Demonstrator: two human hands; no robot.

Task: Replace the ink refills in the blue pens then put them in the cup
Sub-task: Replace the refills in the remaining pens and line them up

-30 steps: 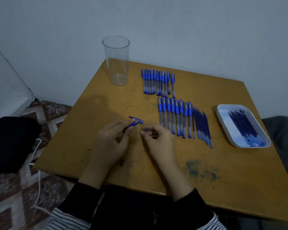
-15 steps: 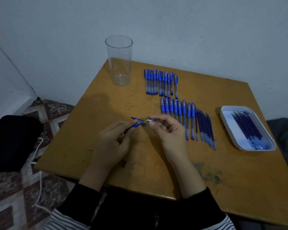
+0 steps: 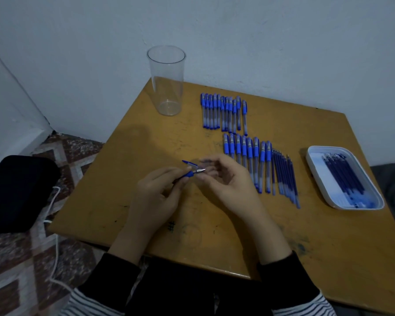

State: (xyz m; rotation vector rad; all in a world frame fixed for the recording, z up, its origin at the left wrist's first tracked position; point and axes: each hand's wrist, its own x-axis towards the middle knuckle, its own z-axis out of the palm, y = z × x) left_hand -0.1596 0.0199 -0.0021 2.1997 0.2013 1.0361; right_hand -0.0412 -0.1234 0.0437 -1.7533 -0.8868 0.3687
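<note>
Blue pen point(image 3: 187, 174), pinched near its front end by the fingers point(image 3: 169, 174) of the left hand point(image 3: 155, 197), points its silver tip point(image 3: 200, 171) at the right hand point(image 3: 226, 181), low over the middle of the worktop point(image 3: 283, 236). The right hand's fingers point(image 3: 214, 161) are curled close about the tip and blurred, so I cannot tell from where I stand whether they have hold of it. A short blue piece point(image 3: 189, 163) juts up just behind the tip, cap or clip, hard to say which.

The step in hand looks to be working the tip section off or on so that a refill can change over. Done well, the left hand keeps the barrel from turning while the right turns only the tip, in line with the pen, so the thread does not cross and nothing small drops and rolls.

Beyond the hands lie a near row of pens point(image 3: 246, 156) and a far row of pens point(image 3: 224, 112), with loose refills point(image 3: 285, 176) just beside the near row. A white tray point(image 3: 310, 153) at the right holds more refills. The clear cup point(image 3: 167, 80) stands at the far left corner with no pen showing in it, so the job seems barely begun. A black bag point(image 3: 16, 192) and a white cable point(image 3: 55, 224) lie on the floor to the left.
</note>
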